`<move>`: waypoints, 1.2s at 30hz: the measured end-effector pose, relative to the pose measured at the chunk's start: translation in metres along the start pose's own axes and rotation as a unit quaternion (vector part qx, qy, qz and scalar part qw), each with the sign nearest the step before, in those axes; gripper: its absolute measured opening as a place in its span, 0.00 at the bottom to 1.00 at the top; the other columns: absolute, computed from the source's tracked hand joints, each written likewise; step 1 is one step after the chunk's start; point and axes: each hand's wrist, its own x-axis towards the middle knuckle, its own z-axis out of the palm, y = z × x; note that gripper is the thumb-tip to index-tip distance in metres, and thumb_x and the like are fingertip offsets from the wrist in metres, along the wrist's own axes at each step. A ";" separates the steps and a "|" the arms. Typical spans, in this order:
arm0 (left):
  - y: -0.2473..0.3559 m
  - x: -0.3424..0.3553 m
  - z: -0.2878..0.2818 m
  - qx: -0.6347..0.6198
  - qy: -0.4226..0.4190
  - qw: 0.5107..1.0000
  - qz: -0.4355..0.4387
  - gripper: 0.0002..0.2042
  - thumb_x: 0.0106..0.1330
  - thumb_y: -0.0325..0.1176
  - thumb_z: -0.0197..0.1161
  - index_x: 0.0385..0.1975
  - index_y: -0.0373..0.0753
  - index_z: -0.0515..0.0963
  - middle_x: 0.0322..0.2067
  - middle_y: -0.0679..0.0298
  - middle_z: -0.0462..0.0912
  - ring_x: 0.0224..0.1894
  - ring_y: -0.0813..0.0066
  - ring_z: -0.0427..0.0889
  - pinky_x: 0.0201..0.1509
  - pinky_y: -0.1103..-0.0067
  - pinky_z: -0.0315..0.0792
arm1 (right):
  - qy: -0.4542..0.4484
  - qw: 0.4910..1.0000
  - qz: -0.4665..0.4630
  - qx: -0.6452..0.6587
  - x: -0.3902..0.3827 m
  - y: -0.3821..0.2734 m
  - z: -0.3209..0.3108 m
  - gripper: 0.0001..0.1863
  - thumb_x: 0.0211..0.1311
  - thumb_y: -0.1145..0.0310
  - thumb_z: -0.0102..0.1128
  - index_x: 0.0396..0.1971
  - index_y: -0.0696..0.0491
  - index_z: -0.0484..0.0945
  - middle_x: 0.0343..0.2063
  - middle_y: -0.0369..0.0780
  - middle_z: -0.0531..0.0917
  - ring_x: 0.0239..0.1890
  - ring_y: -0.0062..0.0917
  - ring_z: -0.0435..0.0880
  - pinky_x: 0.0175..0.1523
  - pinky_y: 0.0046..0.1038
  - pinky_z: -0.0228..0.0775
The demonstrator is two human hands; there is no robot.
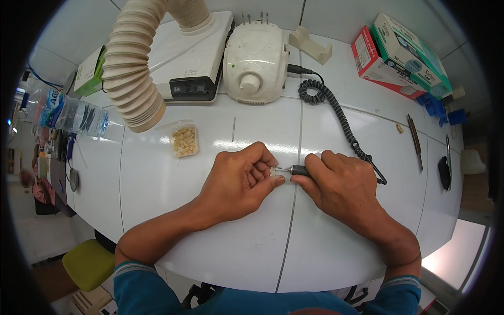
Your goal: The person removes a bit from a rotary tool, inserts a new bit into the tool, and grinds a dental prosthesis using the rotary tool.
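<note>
My left hand (233,181) is closed, pinching a small, pale tooth-like piece (272,171) between thumb and fingers. My right hand (344,184) wraps around a dark rotary handpiece (300,170), its thin metal bur pointing left and meeting the piece or nearly so; contact is too small to tell. From behind the right hand, a coiled black cord (338,110) runs up to the white control unit (254,63) with a round knob. Beyond my left hand, a small clear tray (178,154) holds several yellowish tooth-like pieces.
A ribbed beige hose (131,68) hangs down at the far left, from a white box machine (205,58). A water bottle (73,115) lies left. Cartons (407,58), a cream handpiece rest (311,46), a slim brown tool (415,142) and a black-handled tool (445,172) lie farther right.
</note>
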 end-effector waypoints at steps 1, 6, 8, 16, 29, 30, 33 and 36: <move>-0.001 0.000 0.000 0.004 0.001 1.000 0.001 0.13 0.71 0.30 0.81 0.44 0.31 0.84 0.31 0.64 0.86 0.32 0.87 0.81 0.35 0.85 0.76 | -0.003 1.000 0.002 0.000 0.000 0.000 0.000 0.22 0.67 0.47 0.79 0.31 0.49 0.81 0.22 0.34 0.77 0.21 0.24 0.82 0.25 0.30 0.71; 0.000 0.000 0.000 0.000 0.000 1.000 0.001 0.13 0.71 0.30 0.81 0.44 0.31 0.84 0.31 0.64 0.86 0.31 0.87 0.81 0.34 0.85 0.76 | 0.000 1.000 0.002 0.001 0.000 0.000 0.000 0.21 0.67 0.48 0.80 0.31 0.49 0.81 0.22 0.33 0.77 0.21 0.24 0.81 0.25 0.30 0.71; -0.001 0.000 0.001 -0.002 -0.001 1.000 0.000 0.13 0.71 0.30 0.82 0.44 0.31 0.84 0.31 0.64 0.86 0.31 0.87 0.81 0.34 0.85 0.76 | 0.001 1.000 0.001 -0.002 -0.001 0.000 0.000 0.21 0.67 0.47 0.80 0.31 0.48 0.81 0.22 0.33 0.77 0.21 0.24 0.81 0.24 0.30 0.70; -0.002 -0.001 0.000 -0.002 0.000 1.000 0.009 0.13 0.71 0.30 0.81 0.43 0.31 0.83 0.31 0.65 0.86 0.31 0.86 0.81 0.34 0.85 0.76 | 0.004 1.000 -0.001 -0.008 -0.001 0.000 0.002 0.22 0.66 0.47 0.80 0.31 0.48 0.81 0.21 0.33 0.76 0.20 0.24 0.81 0.23 0.30 0.70; 0.000 0.000 0.001 0.003 -0.001 1.000 0.000 0.13 0.71 0.30 0.82 0.43 0.31 0.83 0.31 0.66 0.85 0.31 0.87 0.80 0.34 0.86 0.75 | 0.022 1.000 -0.007 -0.009 -0.002 0.000 0.003 0.22 0.66 0.46 0.80 0.31 0.48 0.81 0.21 0.33 0.76 0.20 0.24 0.81 0.24 0.30 0.70; 0.001 0.000 0.000 0.004 0.000 1.000 -0.002 0.13 0.71 0.30 0.81 0.43 0.31 0.84 0.31 0.66 0.85 0.31 0.87 0.80 0.34 0.86 0.75 | 0.022 1.000 -0.007 -0.009 -0.002 0.000 0.003 0.22 0.66 0.46 0.80 0.31 0.48 0.81 0.21 0.33 0.76 0.20 0.24 0.81 0.24 0.30 0.70; 0.001 0.000 0.000 0.007 -0.001 1.000 -0.004 0.13 0.71 0.31 0.81 0.43 0.31 0.84 0.31 0.65 0.85 0.31 0.87 0.80 0.34 0.86 0.75 | 0.014 1.000 -0.005 -0.010 -0.002 0.001 0.003 0.22 0.67 0.46 0.79 0.31 0.48 0.81 0.21 0.33 0.76 0.20 0.23 0.81 0.24 0.30 0.69; 0.001 0.001 0.000 0.009 0.000 1.000 -0.002 0.13 0.71 0.31 0.81 0.43 0.30 0.84 0.31 0.65 0.85 0.31 0.87 0.80 0.34 0.86 0.76 | 0.016 1.000 -0.009 -0.012 -0.002 0.001 0.004 0.23 0.67 0.45 0.79 0.31 0.48 0.81 0.21 0.33 0.76 0.20 0.23 0.81 0.24 0.30 0.69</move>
